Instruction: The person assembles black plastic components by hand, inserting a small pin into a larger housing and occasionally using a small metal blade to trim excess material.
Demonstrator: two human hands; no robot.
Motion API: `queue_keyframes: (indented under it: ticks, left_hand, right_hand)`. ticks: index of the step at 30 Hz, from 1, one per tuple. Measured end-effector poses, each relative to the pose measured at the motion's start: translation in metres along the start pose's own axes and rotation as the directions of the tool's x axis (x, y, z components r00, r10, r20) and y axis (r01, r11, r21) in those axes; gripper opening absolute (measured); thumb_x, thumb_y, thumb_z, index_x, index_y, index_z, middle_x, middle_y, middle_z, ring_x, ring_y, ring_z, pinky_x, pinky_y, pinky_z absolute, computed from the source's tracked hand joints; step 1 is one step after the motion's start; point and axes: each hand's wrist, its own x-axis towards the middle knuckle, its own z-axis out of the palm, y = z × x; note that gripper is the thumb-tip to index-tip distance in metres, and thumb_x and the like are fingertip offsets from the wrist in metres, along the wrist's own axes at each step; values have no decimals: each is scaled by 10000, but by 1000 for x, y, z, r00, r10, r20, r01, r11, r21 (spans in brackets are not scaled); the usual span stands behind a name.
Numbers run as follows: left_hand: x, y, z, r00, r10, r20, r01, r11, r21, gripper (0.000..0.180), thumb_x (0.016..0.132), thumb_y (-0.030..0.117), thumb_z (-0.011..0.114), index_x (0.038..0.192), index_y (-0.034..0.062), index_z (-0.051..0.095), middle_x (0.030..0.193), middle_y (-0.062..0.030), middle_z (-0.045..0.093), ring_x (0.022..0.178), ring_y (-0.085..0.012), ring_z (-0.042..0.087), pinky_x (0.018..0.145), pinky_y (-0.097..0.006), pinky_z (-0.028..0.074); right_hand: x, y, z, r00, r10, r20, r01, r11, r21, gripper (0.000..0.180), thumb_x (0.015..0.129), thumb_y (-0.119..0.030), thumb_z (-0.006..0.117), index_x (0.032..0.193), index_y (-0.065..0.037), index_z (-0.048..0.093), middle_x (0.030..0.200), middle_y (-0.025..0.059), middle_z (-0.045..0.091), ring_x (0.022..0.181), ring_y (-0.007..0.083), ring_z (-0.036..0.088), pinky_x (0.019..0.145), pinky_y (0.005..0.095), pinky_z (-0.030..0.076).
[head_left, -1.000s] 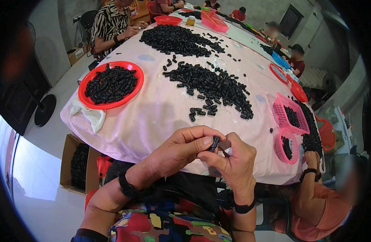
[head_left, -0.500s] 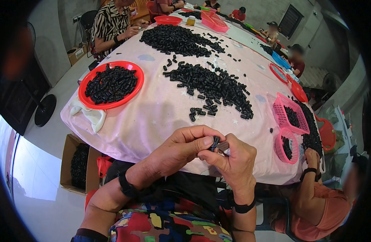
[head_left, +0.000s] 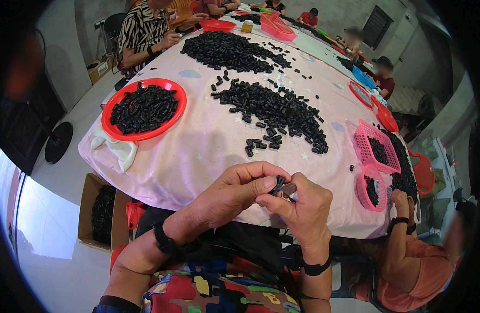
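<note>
My left hand (head_left: pixel 249 182) is closed, pinching a small black plastic piece (head_left: pixel 277 185) between thumb and fingertips. My right hand (head_left: pixel 306 206) is closed round a small flat tool with a shiny, blade-like end (head_left: pixel 289 190), which meets the black piece; its exact kind is partly hidden by my fingers. Both hands are together above the table's near edge. Beyond them lies a loose pile of similar black pieces (head_left: pixel 274 107) on the pale pink tablecloth (head_left: pixel 198 156). To the left, a round red tray (head_left: pixel 181 112) holds many more.
A larger black heap (head_left: pixel 224 51) lies farther back. Pink baskets (head_left: pixel 361 190) stand at the right beside a co-worker in an orange shirt (head_left: pixel 422 271). A cardboard box (head_left: pixel 88 211) of black parts sits on the floor at left. Other people work along the table.
My hands stay almost in place, while the black piece has tilted slightly against the tool. At the far left, a co-worker's hands have moved apart.
</note>
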Motion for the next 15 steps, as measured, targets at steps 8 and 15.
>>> queue_keyframes:
  ticks: [8, 15]
  left_hand:
    - [0, 0, 0, 1000, 14, 12, -14, 1000, -12, 275, 959, 182, 538, 1162, 0, 576, 1073, -62, 622, 1006, -125, 578, 903, -281, 453]
    - [0, -2, -1, 1000, 8, -3, -8, 1000, -7, 274, 957, 184, 542, 1155, -1, 579, 1064, -62, 627, 1005, -125, 578, 905, -280, 450]
  right_hand:
    - [0, -1, -1, 1000, 1, -15, 0, 1000, 4, 534, 653, -538, 771, 728, -49, 570, 580, 80, 586, 497, 230, 600, 448, 301, 456]
    - [-1, 2, 4, 999, 15, -39, -13, 999, 50, 582, 680, -565, 760, 671, -27, 539, 517, 72, 511, 451, 181, 532, 448, 288, 421]
